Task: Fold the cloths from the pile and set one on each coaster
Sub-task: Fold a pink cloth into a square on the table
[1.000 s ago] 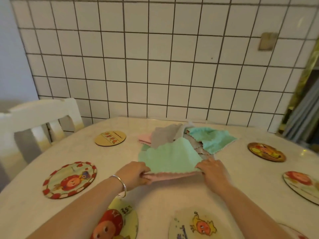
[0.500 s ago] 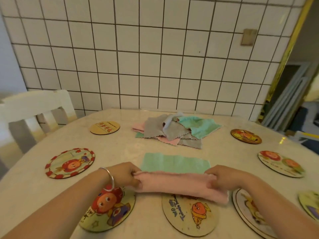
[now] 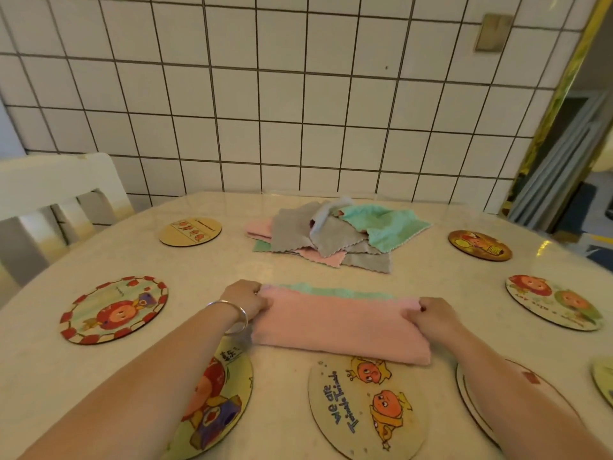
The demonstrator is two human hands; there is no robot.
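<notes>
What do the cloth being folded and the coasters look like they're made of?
The pink cloth looks like soft, fuzzy microfibre: matte nap, zigzag-cut edges like those in the pile. The coasters seem thin rigid board, possibly wood or cork: flat discs with printed cartoons and pale edges.

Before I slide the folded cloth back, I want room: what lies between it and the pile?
Nothing: in the head view, only bare table shows between the folded cloth and the pile.
</notes>
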